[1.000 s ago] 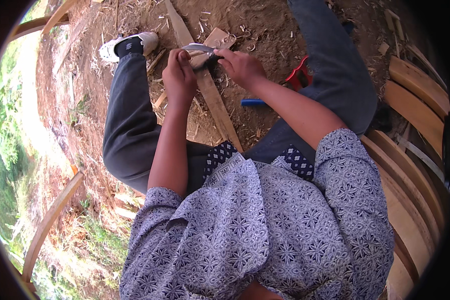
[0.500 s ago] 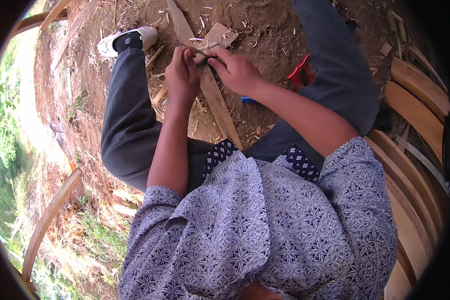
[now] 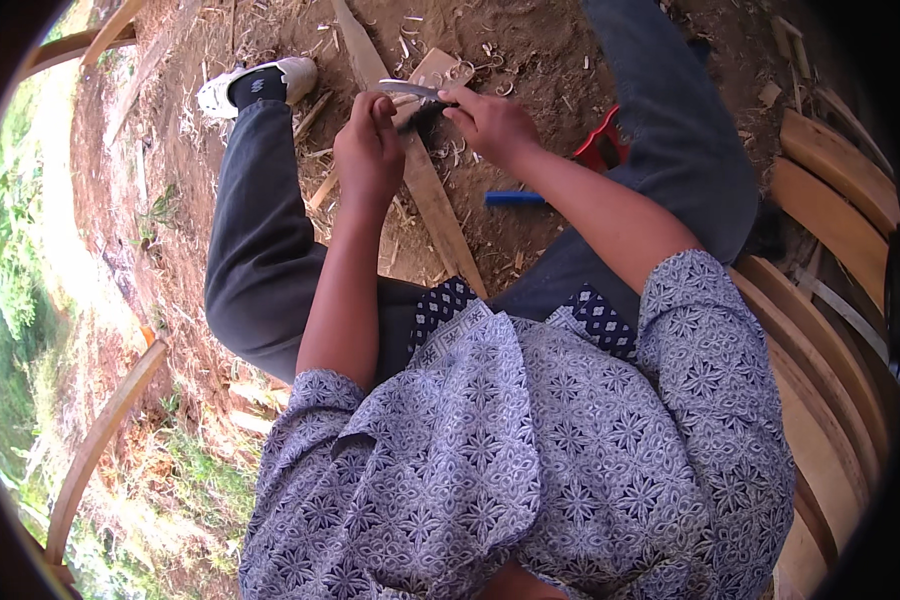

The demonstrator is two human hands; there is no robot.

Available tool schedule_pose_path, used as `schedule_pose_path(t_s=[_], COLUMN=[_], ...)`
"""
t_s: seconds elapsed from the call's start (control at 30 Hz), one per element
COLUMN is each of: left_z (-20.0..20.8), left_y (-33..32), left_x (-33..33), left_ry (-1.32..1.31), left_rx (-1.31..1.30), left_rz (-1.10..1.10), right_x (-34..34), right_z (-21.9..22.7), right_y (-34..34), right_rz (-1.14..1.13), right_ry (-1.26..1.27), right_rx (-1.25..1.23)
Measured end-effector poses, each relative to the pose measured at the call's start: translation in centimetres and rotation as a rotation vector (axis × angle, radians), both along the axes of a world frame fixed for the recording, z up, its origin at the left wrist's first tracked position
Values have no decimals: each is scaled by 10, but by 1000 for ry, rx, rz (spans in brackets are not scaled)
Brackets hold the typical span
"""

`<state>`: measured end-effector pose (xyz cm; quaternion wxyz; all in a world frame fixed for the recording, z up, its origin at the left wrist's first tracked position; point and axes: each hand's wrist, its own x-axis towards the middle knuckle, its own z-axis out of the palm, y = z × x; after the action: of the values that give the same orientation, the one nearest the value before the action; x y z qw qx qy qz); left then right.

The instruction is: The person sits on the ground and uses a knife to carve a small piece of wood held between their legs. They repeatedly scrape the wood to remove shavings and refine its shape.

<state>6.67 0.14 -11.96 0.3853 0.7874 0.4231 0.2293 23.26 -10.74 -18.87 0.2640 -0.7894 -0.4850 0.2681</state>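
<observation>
Between my hands runs a slim grey blade (image 3: 417,91), slightly curved with a bright upper edge. My right hand (image 3: 494,124) pinches its right end between thumb and fingers; any handle is hidden. At the blade's left end is my left hand (image 3: 370,150), fingers curled closed, with what they hold out of sight. Just under the blade a dark object (image 3: 428,112), too unclear to name, shows between the hands. Beneath them a long narrow board (image 3: 432,205) lies slantwise on the ground, with a shorter wooden piece (image 3: 440,68) beside its upper part.
Pale wood shavings (image 3: 405,45) litter the brown soil. A blue bar-shaped object (image 3: 513,198) and a red tool handle (image 3: 600,140) lie by my right leg. Curved wooden pieces (image 3: 830,200) are stacked at right. My left shoe (image 3: 295,78) rests at upper left.
My right hand has moved away to the right from my left hand, so more of the blade shows between them. More of the blue object is uncovered. My left hand has barely moved.
</observation>
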Motion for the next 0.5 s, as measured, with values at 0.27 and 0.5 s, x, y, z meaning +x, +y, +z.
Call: schedule_pose_path(t_s=[0.27, 0.5], left_z=[-5, -4], left_y=[-1, -3], left_x=[0, -3], left_ry=[-19, -20], left_rx=[47, 30], left_rz=[-23, -35], right_x=[-3, -18], right_z=[21, 22], right_y=[-1, 3], right_rz=[-55, -57], right_ry=[454, 350], right_rx=[-94, -1])
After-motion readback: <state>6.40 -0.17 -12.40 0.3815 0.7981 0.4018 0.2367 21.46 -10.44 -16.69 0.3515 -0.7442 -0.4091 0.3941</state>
